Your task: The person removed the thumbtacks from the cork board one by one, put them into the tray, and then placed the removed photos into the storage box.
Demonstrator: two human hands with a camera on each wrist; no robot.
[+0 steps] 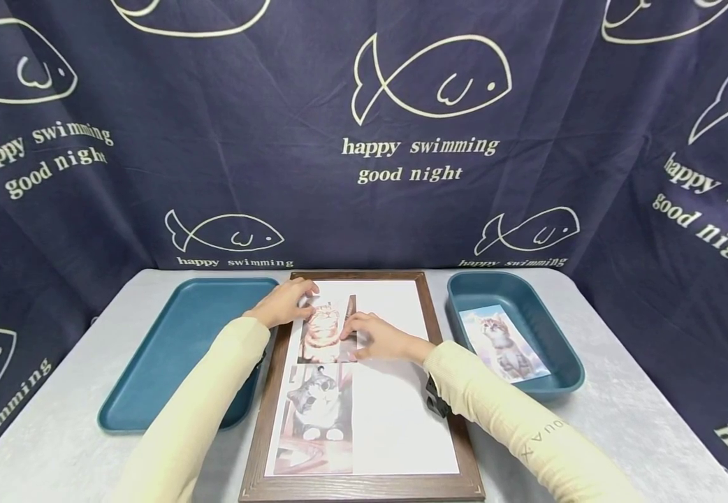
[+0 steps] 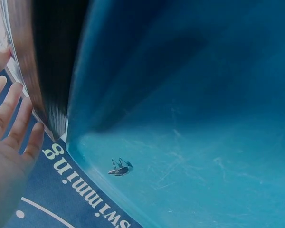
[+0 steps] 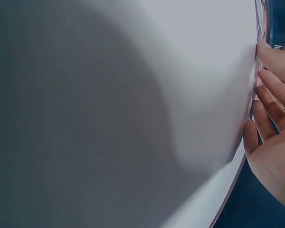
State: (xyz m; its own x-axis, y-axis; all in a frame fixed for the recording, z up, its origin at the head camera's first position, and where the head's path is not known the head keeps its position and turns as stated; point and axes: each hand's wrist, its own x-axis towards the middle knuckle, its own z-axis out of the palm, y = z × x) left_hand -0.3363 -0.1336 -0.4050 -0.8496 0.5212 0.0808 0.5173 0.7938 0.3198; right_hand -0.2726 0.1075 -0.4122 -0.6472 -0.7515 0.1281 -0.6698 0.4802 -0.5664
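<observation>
A photo of an orange cat [image 1: 324, 327] lies on the white sheet [image 1: 402, 412] inside a brown wooden frame [image 1: 428, 307]. My left hand [image 1: 284, 302] is at its upper left, fingertips touching the photo and the palm over the frame's left side. Along the photo's right edge rests my right hand [image 1: 381, 339], its fingers fairly straight on the paper. Just below, a photo of a grey and white cat [image 1: 316, 412] lies on the same sheet. The right wrist view shows the right hand's fingers loosely extended at the paper's surface.
A flat blue tray [image 1: 172, 349] stands left of the frame; a small dark clip with wire loops [image 2: 119, 167] lies in it. To the right, a deeper blue bin [image 1: 530, 307] holds a kitten photo [image 1: 504, 344]. Behind the table hangs a navy fish-print cloth [image 1: 314, 140].
</observation>
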